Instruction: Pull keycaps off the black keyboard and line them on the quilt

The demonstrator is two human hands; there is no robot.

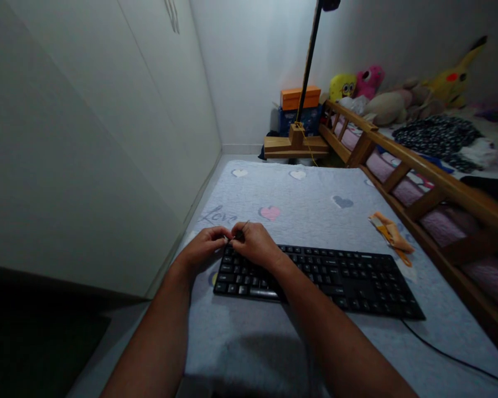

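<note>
A black keyboard (357, 279) lies flat on the heart-patterned cloth (249, 193), its cable (444, 351) trailing to the lower right. My left hand (205, 246) is at the keyboard's far left corner, thumb and fingertips pinched together; what is between them is too small to make out. Over the left keys, my right hand (255, 243) has its fingers curled around a small, dark, thin thing whose kind I cannot tell. The fingertips of both hands nearly meet above the corner keys.
Right of the keyboard are an orange cloth (398, 237) and an orange-handled brush (384, 229). A wooden bed rail (431, 188) runs along the right, with plush toys behind. A white cabinet (108, 110) stands left. At the back, a wooden stand (296, 145) holds a dark pole.
</note>
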